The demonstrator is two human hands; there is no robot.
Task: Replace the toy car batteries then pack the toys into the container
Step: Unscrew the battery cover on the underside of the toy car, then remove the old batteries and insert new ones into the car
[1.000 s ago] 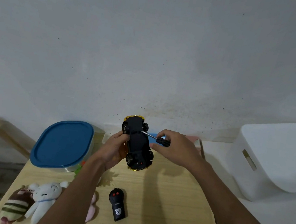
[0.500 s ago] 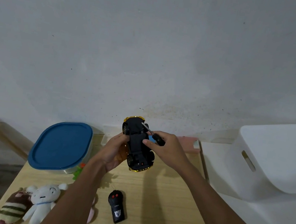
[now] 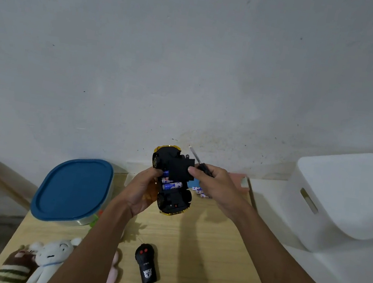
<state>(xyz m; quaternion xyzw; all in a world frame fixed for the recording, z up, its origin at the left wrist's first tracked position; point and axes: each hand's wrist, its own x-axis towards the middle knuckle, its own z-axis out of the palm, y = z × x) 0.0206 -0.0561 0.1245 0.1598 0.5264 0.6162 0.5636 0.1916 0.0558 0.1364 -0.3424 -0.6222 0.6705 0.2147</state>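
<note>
Lifted clear since half a second ago, the black battery cover (image 3: 180, 169) now sits pinched at my right hand's (image 3: 215, 190) fingertips, which also clasp the screwdriver (image 3: 198, 160), its shaft pointing up toward the wall. My left hand (image 3: 142, 191) is wrapped around one upturned toy car (image 3: 170, 182), held above the wooden table (image 3: 203, 243); two blue-and-white batteries (image 3: 171, 184) show in its opened bay (a third may hide under the cover, I cannot tell). Loose batteries (image 3: 200, 192) lie on the table just past the car, partly behind my right hand, too small to count. One black remote control (image 3: 146, 264) with two red buttons lies near the front edge, between my forearms. One blue-lidded container (image 3: 72, 189) stands at the table's left rear, overhanging the left edge. At the near left corner sit plush toys: one white (image 3: 51, 259), one striped brown (image 3: 13, 268), and a pink one (image 3: 112, 271) mostly hidden by my left arm. One white bin (image 3: 343, 200) stands off the table to the right. Bare wood lies open right of the remote, up to the right edge.
</note>
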